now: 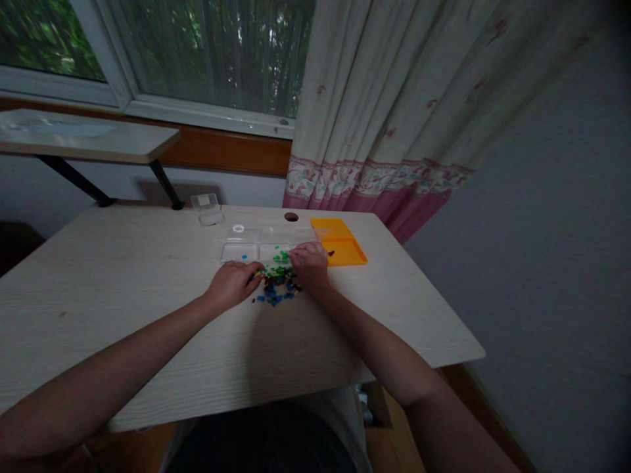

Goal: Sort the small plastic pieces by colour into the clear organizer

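A pile of small building bricks (276, 295) in blue, black, green and yellow lies on the table. At its left edge is my left hand (231, 284), fingers closed at the tips; what they hold is too small to make out. My right hand (311, 261) reaches over the pile's far right side, its fingers pinched together beside green bricks (280, 256). Whatever is in that pinch is hidden. Just beyond both hands stands a clear divided plastic box (239, 242). One blue brick (244, 257) is in its left compartment, and green bricks are at the middle one.
An open orange case (348, 252) is right of the clear box, with a few dark pieces in it. A small clear open box (209, 211) stands at the back left, near a raised shelf (142, 141). The table (162, 276) has a round hole (291, 217) near its back edge.
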The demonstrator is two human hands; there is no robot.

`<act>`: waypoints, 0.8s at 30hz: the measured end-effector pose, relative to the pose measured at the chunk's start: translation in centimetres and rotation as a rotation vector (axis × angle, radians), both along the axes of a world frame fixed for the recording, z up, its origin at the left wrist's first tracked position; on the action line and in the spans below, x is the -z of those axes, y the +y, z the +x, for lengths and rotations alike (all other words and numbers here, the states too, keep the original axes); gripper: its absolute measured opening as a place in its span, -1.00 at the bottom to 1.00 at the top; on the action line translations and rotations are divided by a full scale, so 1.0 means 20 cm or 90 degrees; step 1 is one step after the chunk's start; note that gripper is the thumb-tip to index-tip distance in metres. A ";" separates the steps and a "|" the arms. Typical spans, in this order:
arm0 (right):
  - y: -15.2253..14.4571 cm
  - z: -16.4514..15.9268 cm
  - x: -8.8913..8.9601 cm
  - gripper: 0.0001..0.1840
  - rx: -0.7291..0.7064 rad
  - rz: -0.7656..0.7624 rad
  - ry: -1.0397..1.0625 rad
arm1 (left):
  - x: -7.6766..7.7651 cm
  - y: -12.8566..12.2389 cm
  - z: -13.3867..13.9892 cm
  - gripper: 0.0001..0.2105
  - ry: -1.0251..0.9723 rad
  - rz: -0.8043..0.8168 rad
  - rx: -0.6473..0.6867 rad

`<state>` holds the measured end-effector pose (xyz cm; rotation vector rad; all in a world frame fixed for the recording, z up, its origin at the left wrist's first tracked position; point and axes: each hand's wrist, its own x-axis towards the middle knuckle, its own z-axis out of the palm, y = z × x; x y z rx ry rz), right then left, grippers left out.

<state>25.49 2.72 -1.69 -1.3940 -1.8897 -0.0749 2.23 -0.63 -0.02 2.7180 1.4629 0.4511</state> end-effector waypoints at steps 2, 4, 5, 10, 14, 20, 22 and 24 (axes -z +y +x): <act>0.00 0.00 0.00 -0.86 -0.001 0.005 0.003 | 0.00 0.00 0.00 -0.71 -0.005 -0.001 0.006; 0.00 0.00 0.00 -0.85 -0.003 0.012 0.009 | 0.00 0.00 0.00 -0.73 -0.012 0.001 0.010; 0.00 0.00 0.00 -0.85 -0.004 0.015 0.011 | 0.00 0.00 0.00 -0.73 -0.015 0.002 0.011; -0.01 -0.01 -0.01 -0.80 0.004 0.013 0.000 | -0.01 0.00 0.00 -0.75 -0.009 0.005 0.018; -0.01 -0.02 -0.02 -0.76 -0.003 0.006 -0.012 | -0.01 0.00 0.00 -0.75 -0.014 0.005 0.021; -0.02 -0.01 -0.02 -0.85 -0.014 0.000 -0.031 | 0.01 0.00 -0.01 -0.73 -0.002 0.009 0.028; -0.02 -0.01 -0.02 -0.89 -0.014 -0.004 -0.047 | 0.01 0.01 -0.01 -0.74 -0.006 0.008 0.034; -0.02 -0.01 -0.03 -0.90 -0.011 -0.012 -0.063 | 0.01 0.01 0.00 -0.75 -0.010 0.011 0.035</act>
